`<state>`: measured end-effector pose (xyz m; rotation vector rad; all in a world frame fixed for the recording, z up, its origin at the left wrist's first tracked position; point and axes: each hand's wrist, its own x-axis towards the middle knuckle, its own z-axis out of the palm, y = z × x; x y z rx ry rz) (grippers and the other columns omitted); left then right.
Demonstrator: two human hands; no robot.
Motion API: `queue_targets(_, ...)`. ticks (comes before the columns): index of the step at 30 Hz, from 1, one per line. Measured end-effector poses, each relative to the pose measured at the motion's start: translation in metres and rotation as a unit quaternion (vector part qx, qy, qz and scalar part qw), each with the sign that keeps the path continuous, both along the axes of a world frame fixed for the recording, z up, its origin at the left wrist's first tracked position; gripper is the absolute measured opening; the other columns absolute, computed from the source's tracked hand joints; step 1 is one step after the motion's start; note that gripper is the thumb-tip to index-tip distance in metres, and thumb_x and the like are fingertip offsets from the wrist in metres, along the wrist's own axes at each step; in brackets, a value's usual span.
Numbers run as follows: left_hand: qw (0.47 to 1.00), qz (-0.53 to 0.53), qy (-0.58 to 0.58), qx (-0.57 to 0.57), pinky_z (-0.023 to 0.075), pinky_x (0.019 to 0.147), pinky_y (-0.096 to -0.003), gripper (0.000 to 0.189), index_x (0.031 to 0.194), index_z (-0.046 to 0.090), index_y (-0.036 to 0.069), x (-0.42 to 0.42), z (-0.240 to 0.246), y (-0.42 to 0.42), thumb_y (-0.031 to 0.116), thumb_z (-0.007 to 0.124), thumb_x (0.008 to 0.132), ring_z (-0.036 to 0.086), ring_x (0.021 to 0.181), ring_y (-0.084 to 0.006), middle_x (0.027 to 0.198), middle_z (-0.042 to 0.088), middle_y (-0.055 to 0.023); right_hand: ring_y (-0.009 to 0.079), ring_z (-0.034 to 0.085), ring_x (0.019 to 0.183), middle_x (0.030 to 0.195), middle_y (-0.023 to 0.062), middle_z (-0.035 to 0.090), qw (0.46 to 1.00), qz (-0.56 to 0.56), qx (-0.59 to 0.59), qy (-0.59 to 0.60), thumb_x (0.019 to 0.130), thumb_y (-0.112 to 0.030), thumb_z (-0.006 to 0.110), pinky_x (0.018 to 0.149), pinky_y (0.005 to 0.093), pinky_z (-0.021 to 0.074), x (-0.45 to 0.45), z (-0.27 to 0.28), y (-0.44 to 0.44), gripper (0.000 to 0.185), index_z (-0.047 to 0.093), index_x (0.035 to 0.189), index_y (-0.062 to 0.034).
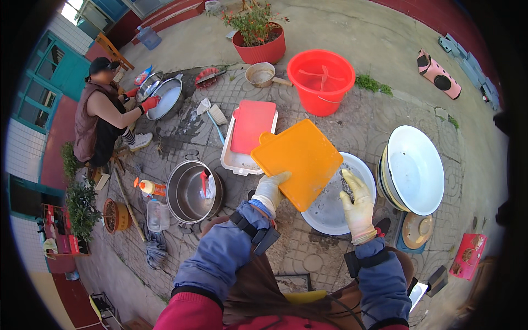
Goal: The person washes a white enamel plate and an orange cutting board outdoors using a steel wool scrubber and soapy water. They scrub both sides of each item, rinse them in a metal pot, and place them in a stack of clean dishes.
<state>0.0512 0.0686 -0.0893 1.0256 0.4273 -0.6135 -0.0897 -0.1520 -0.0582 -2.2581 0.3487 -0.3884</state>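
Note:
An orange plastic cutting board (298, 161) is gripped at its near edge by my gloved left hand (270, 190). The board is tilted and partly covers the white basin (319, 218), which holds grey water with dark specks. My gloved right hand (358, 206) is over the basin's right side. Between its thumb and fingers is a dark, speckled clump, apparently a metal scourer (345, 185), mostly hidden by the hand. Beyond the board, a pink cutting board (252, 126) lies across a white rectangular tray (241, 168).
A steel pot (177, 198) holds a red-handled tool. Stacked enamel basins (416, 169) stand at right, beside a lidded pot (417, 230). Farther off are a red bucket (319, 99), a saucepan (260, 75) and a brush (217, 115). A seated person (103, 111) handles basins at left.

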Motion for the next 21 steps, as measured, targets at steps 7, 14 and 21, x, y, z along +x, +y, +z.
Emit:
queue_targets(7, 0.986, -0.159, -0.016, 0.036, 0.0540, 0.094, -0.0353, 0.037, 0.130, 0.066, 0.001, -0.041, 0.024, -0.017, 0.018, 0.074, 0.097, 0.068, 0.109, -0.0202, 0.121, 0.072, -0.0104, 0.0331, 0.059, 0.126, 0.138, 0.0153, 0.063, 0.992, 0.110, -0.045, 0.042, 0.081, -0.003, 0.069, 0.110, 0.0402, 0.0455, -0.003, 0.011, 0.052, 0.058, 0.063, 0.139, -0.0078)
queue_targets(14, 0.977, -0.213, -0.009, -0.012, 0.0528, 0.099, -0.0345, 0.048, 0.136, 0.062, 0.001, -0.045, 0.037, -0.017, 0.028, 0.074, 0.098, 0.067, 0.114, -0.0197, 0.128, 0.069, -0.0100, 0.0310, 0.058, 0.126, 0.140, 0.0118, 0.064, 0.999, -0.004, -0.045, 0.023, 0.084, 0.001, 0.066, 0.112, 0.0404, 0.0437, 0.014, 0.010, 0.020, 0.058, 0.062, 0.141, -0.0082)
queue_targets(21, 0.983, -0.180, -0.027, 0.021, 0.0532, 0.094, -0.0314, 0.047, 0.133, 0.065, 0.003, -0.037, 0.040, -0.018, 0.036, 0.071, 0.100, 0.068, 0.108, -0.0159, 0.123, 0.071, -0.0077, 0.0320, 0.061, 0.123, 0.135, 0.0137, 0.066, 0.995, 0.087, -0.053, -0.017, 0.081, 0.000, 0.068, 0.110, 0.0406, 0.0456, 0.002, 0.024, 0.049, 0.056, 0.065, 0.137, -0.0092)
